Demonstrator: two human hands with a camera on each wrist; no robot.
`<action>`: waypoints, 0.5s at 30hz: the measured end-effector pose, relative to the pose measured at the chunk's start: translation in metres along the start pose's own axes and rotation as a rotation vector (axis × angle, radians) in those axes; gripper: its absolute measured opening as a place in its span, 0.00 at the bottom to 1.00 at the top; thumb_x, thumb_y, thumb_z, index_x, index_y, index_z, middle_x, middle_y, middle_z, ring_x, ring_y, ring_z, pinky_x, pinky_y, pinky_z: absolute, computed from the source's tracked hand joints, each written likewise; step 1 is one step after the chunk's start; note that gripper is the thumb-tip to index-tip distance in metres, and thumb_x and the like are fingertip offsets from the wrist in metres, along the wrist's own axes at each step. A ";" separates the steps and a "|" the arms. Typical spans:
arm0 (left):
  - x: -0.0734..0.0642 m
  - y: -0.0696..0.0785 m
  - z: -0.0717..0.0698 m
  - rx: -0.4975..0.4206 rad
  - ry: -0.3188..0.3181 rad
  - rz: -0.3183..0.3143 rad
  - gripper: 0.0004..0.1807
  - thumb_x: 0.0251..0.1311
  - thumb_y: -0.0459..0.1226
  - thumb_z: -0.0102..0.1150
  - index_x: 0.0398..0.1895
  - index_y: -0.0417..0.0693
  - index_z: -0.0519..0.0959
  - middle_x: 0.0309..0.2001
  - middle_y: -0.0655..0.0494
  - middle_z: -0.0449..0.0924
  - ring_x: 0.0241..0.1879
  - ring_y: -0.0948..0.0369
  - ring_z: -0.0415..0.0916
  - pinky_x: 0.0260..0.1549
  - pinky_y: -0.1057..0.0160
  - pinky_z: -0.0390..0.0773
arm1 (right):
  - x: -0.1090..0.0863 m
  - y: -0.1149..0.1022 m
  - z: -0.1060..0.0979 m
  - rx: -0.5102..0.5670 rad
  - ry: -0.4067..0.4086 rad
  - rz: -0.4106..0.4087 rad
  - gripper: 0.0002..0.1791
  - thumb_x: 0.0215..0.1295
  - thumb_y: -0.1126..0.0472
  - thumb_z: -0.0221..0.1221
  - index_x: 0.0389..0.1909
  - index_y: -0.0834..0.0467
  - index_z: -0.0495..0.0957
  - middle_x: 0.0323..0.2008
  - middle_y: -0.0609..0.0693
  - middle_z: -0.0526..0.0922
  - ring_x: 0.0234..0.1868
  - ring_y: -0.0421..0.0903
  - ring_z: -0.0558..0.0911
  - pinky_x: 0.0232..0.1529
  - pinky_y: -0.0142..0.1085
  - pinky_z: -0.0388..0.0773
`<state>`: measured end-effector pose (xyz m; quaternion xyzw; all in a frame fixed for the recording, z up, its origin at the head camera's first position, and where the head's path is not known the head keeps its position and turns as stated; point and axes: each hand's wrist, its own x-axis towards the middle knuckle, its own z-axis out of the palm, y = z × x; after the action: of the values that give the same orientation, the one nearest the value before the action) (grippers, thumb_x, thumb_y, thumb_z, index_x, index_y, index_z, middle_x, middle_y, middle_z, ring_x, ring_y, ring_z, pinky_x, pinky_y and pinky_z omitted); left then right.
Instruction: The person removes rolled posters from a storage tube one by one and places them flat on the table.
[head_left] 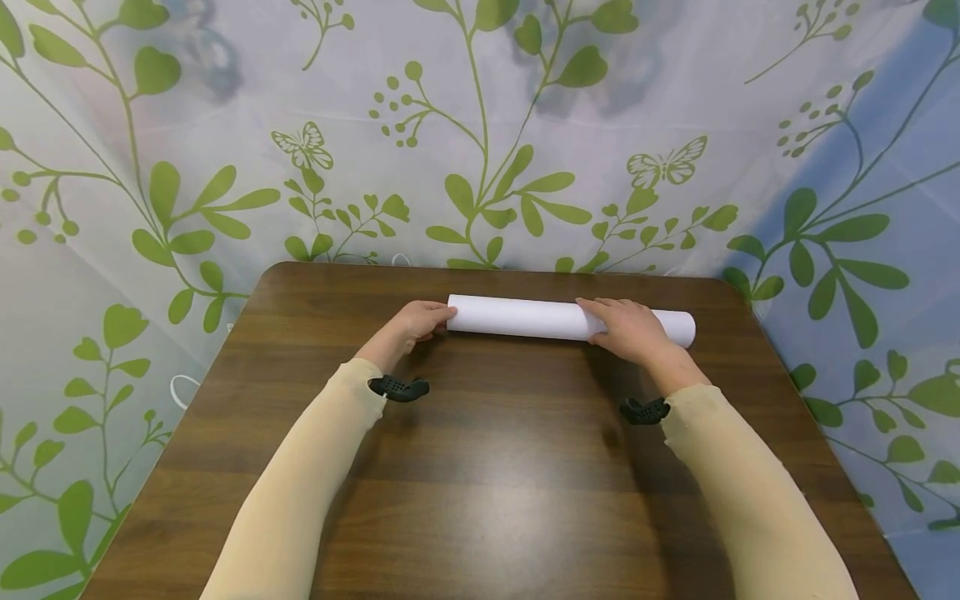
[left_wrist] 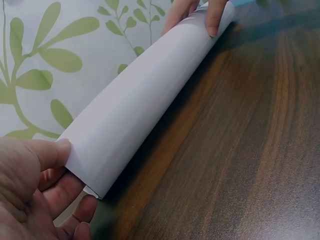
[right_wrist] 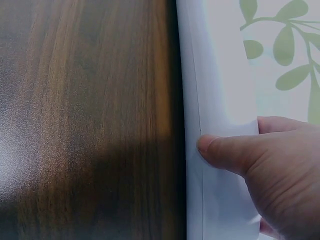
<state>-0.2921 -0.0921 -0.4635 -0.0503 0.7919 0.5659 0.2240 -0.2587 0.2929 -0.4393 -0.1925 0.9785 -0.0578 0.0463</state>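
A roll of white paper point(head_left: 517, 317) lies crosswise near the far edge of the wooden table. At its left end my left hand point(head_left: 422, 322) pinches the rim, the thumb on the outer face. In the left wrist view some fingers of that hand point(left_wrist: 50, 180) reach to the open end of the roll point(left_wrist: 135, 100). Further right, my right hand point(head_left: 628, 328) grips the roll from above. The right wrist view has its thumb point(right_wrist: 220, 147) pressing beside a long seam in the paper point(right_wrist: 215, 90); the other fingers are mostly hidden behind the roll.
The brown wooden table point(head_left: 495, 467) extends toward me, with a glare patch in front. A white curtain with green leaves point(head_left: 480, 125) hangs right behind it and along both sides. Dark wrist straps point(head_left: 399, 389) sit at both cuffs. A white cable point(head_left: 180, 390) shows at the left.
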 end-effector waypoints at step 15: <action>0.002 -0.002 -0.007 0.050 -0.006 0.003 0.27 0.70 0.51 0.62 0.62 0.42 0.81 0.54 0.46 0.82 0.55 0.53 0.77 0.59 0.51 0.71 | 0.000 -0.002 -0.001 0.007 0.005 0.001 0.42 0.66 0.58 0.69 0.78 0.53 0.62 0.71 0.61 0.70 0.68 0.67 0.69 0.65 0.65 0.62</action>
<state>-0.2953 -0.0987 -0.4649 -0.0416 0.8052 0.5462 0.2269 -0.2579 0.2914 -0.4379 -0.1918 0.9785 -0.0615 0.0448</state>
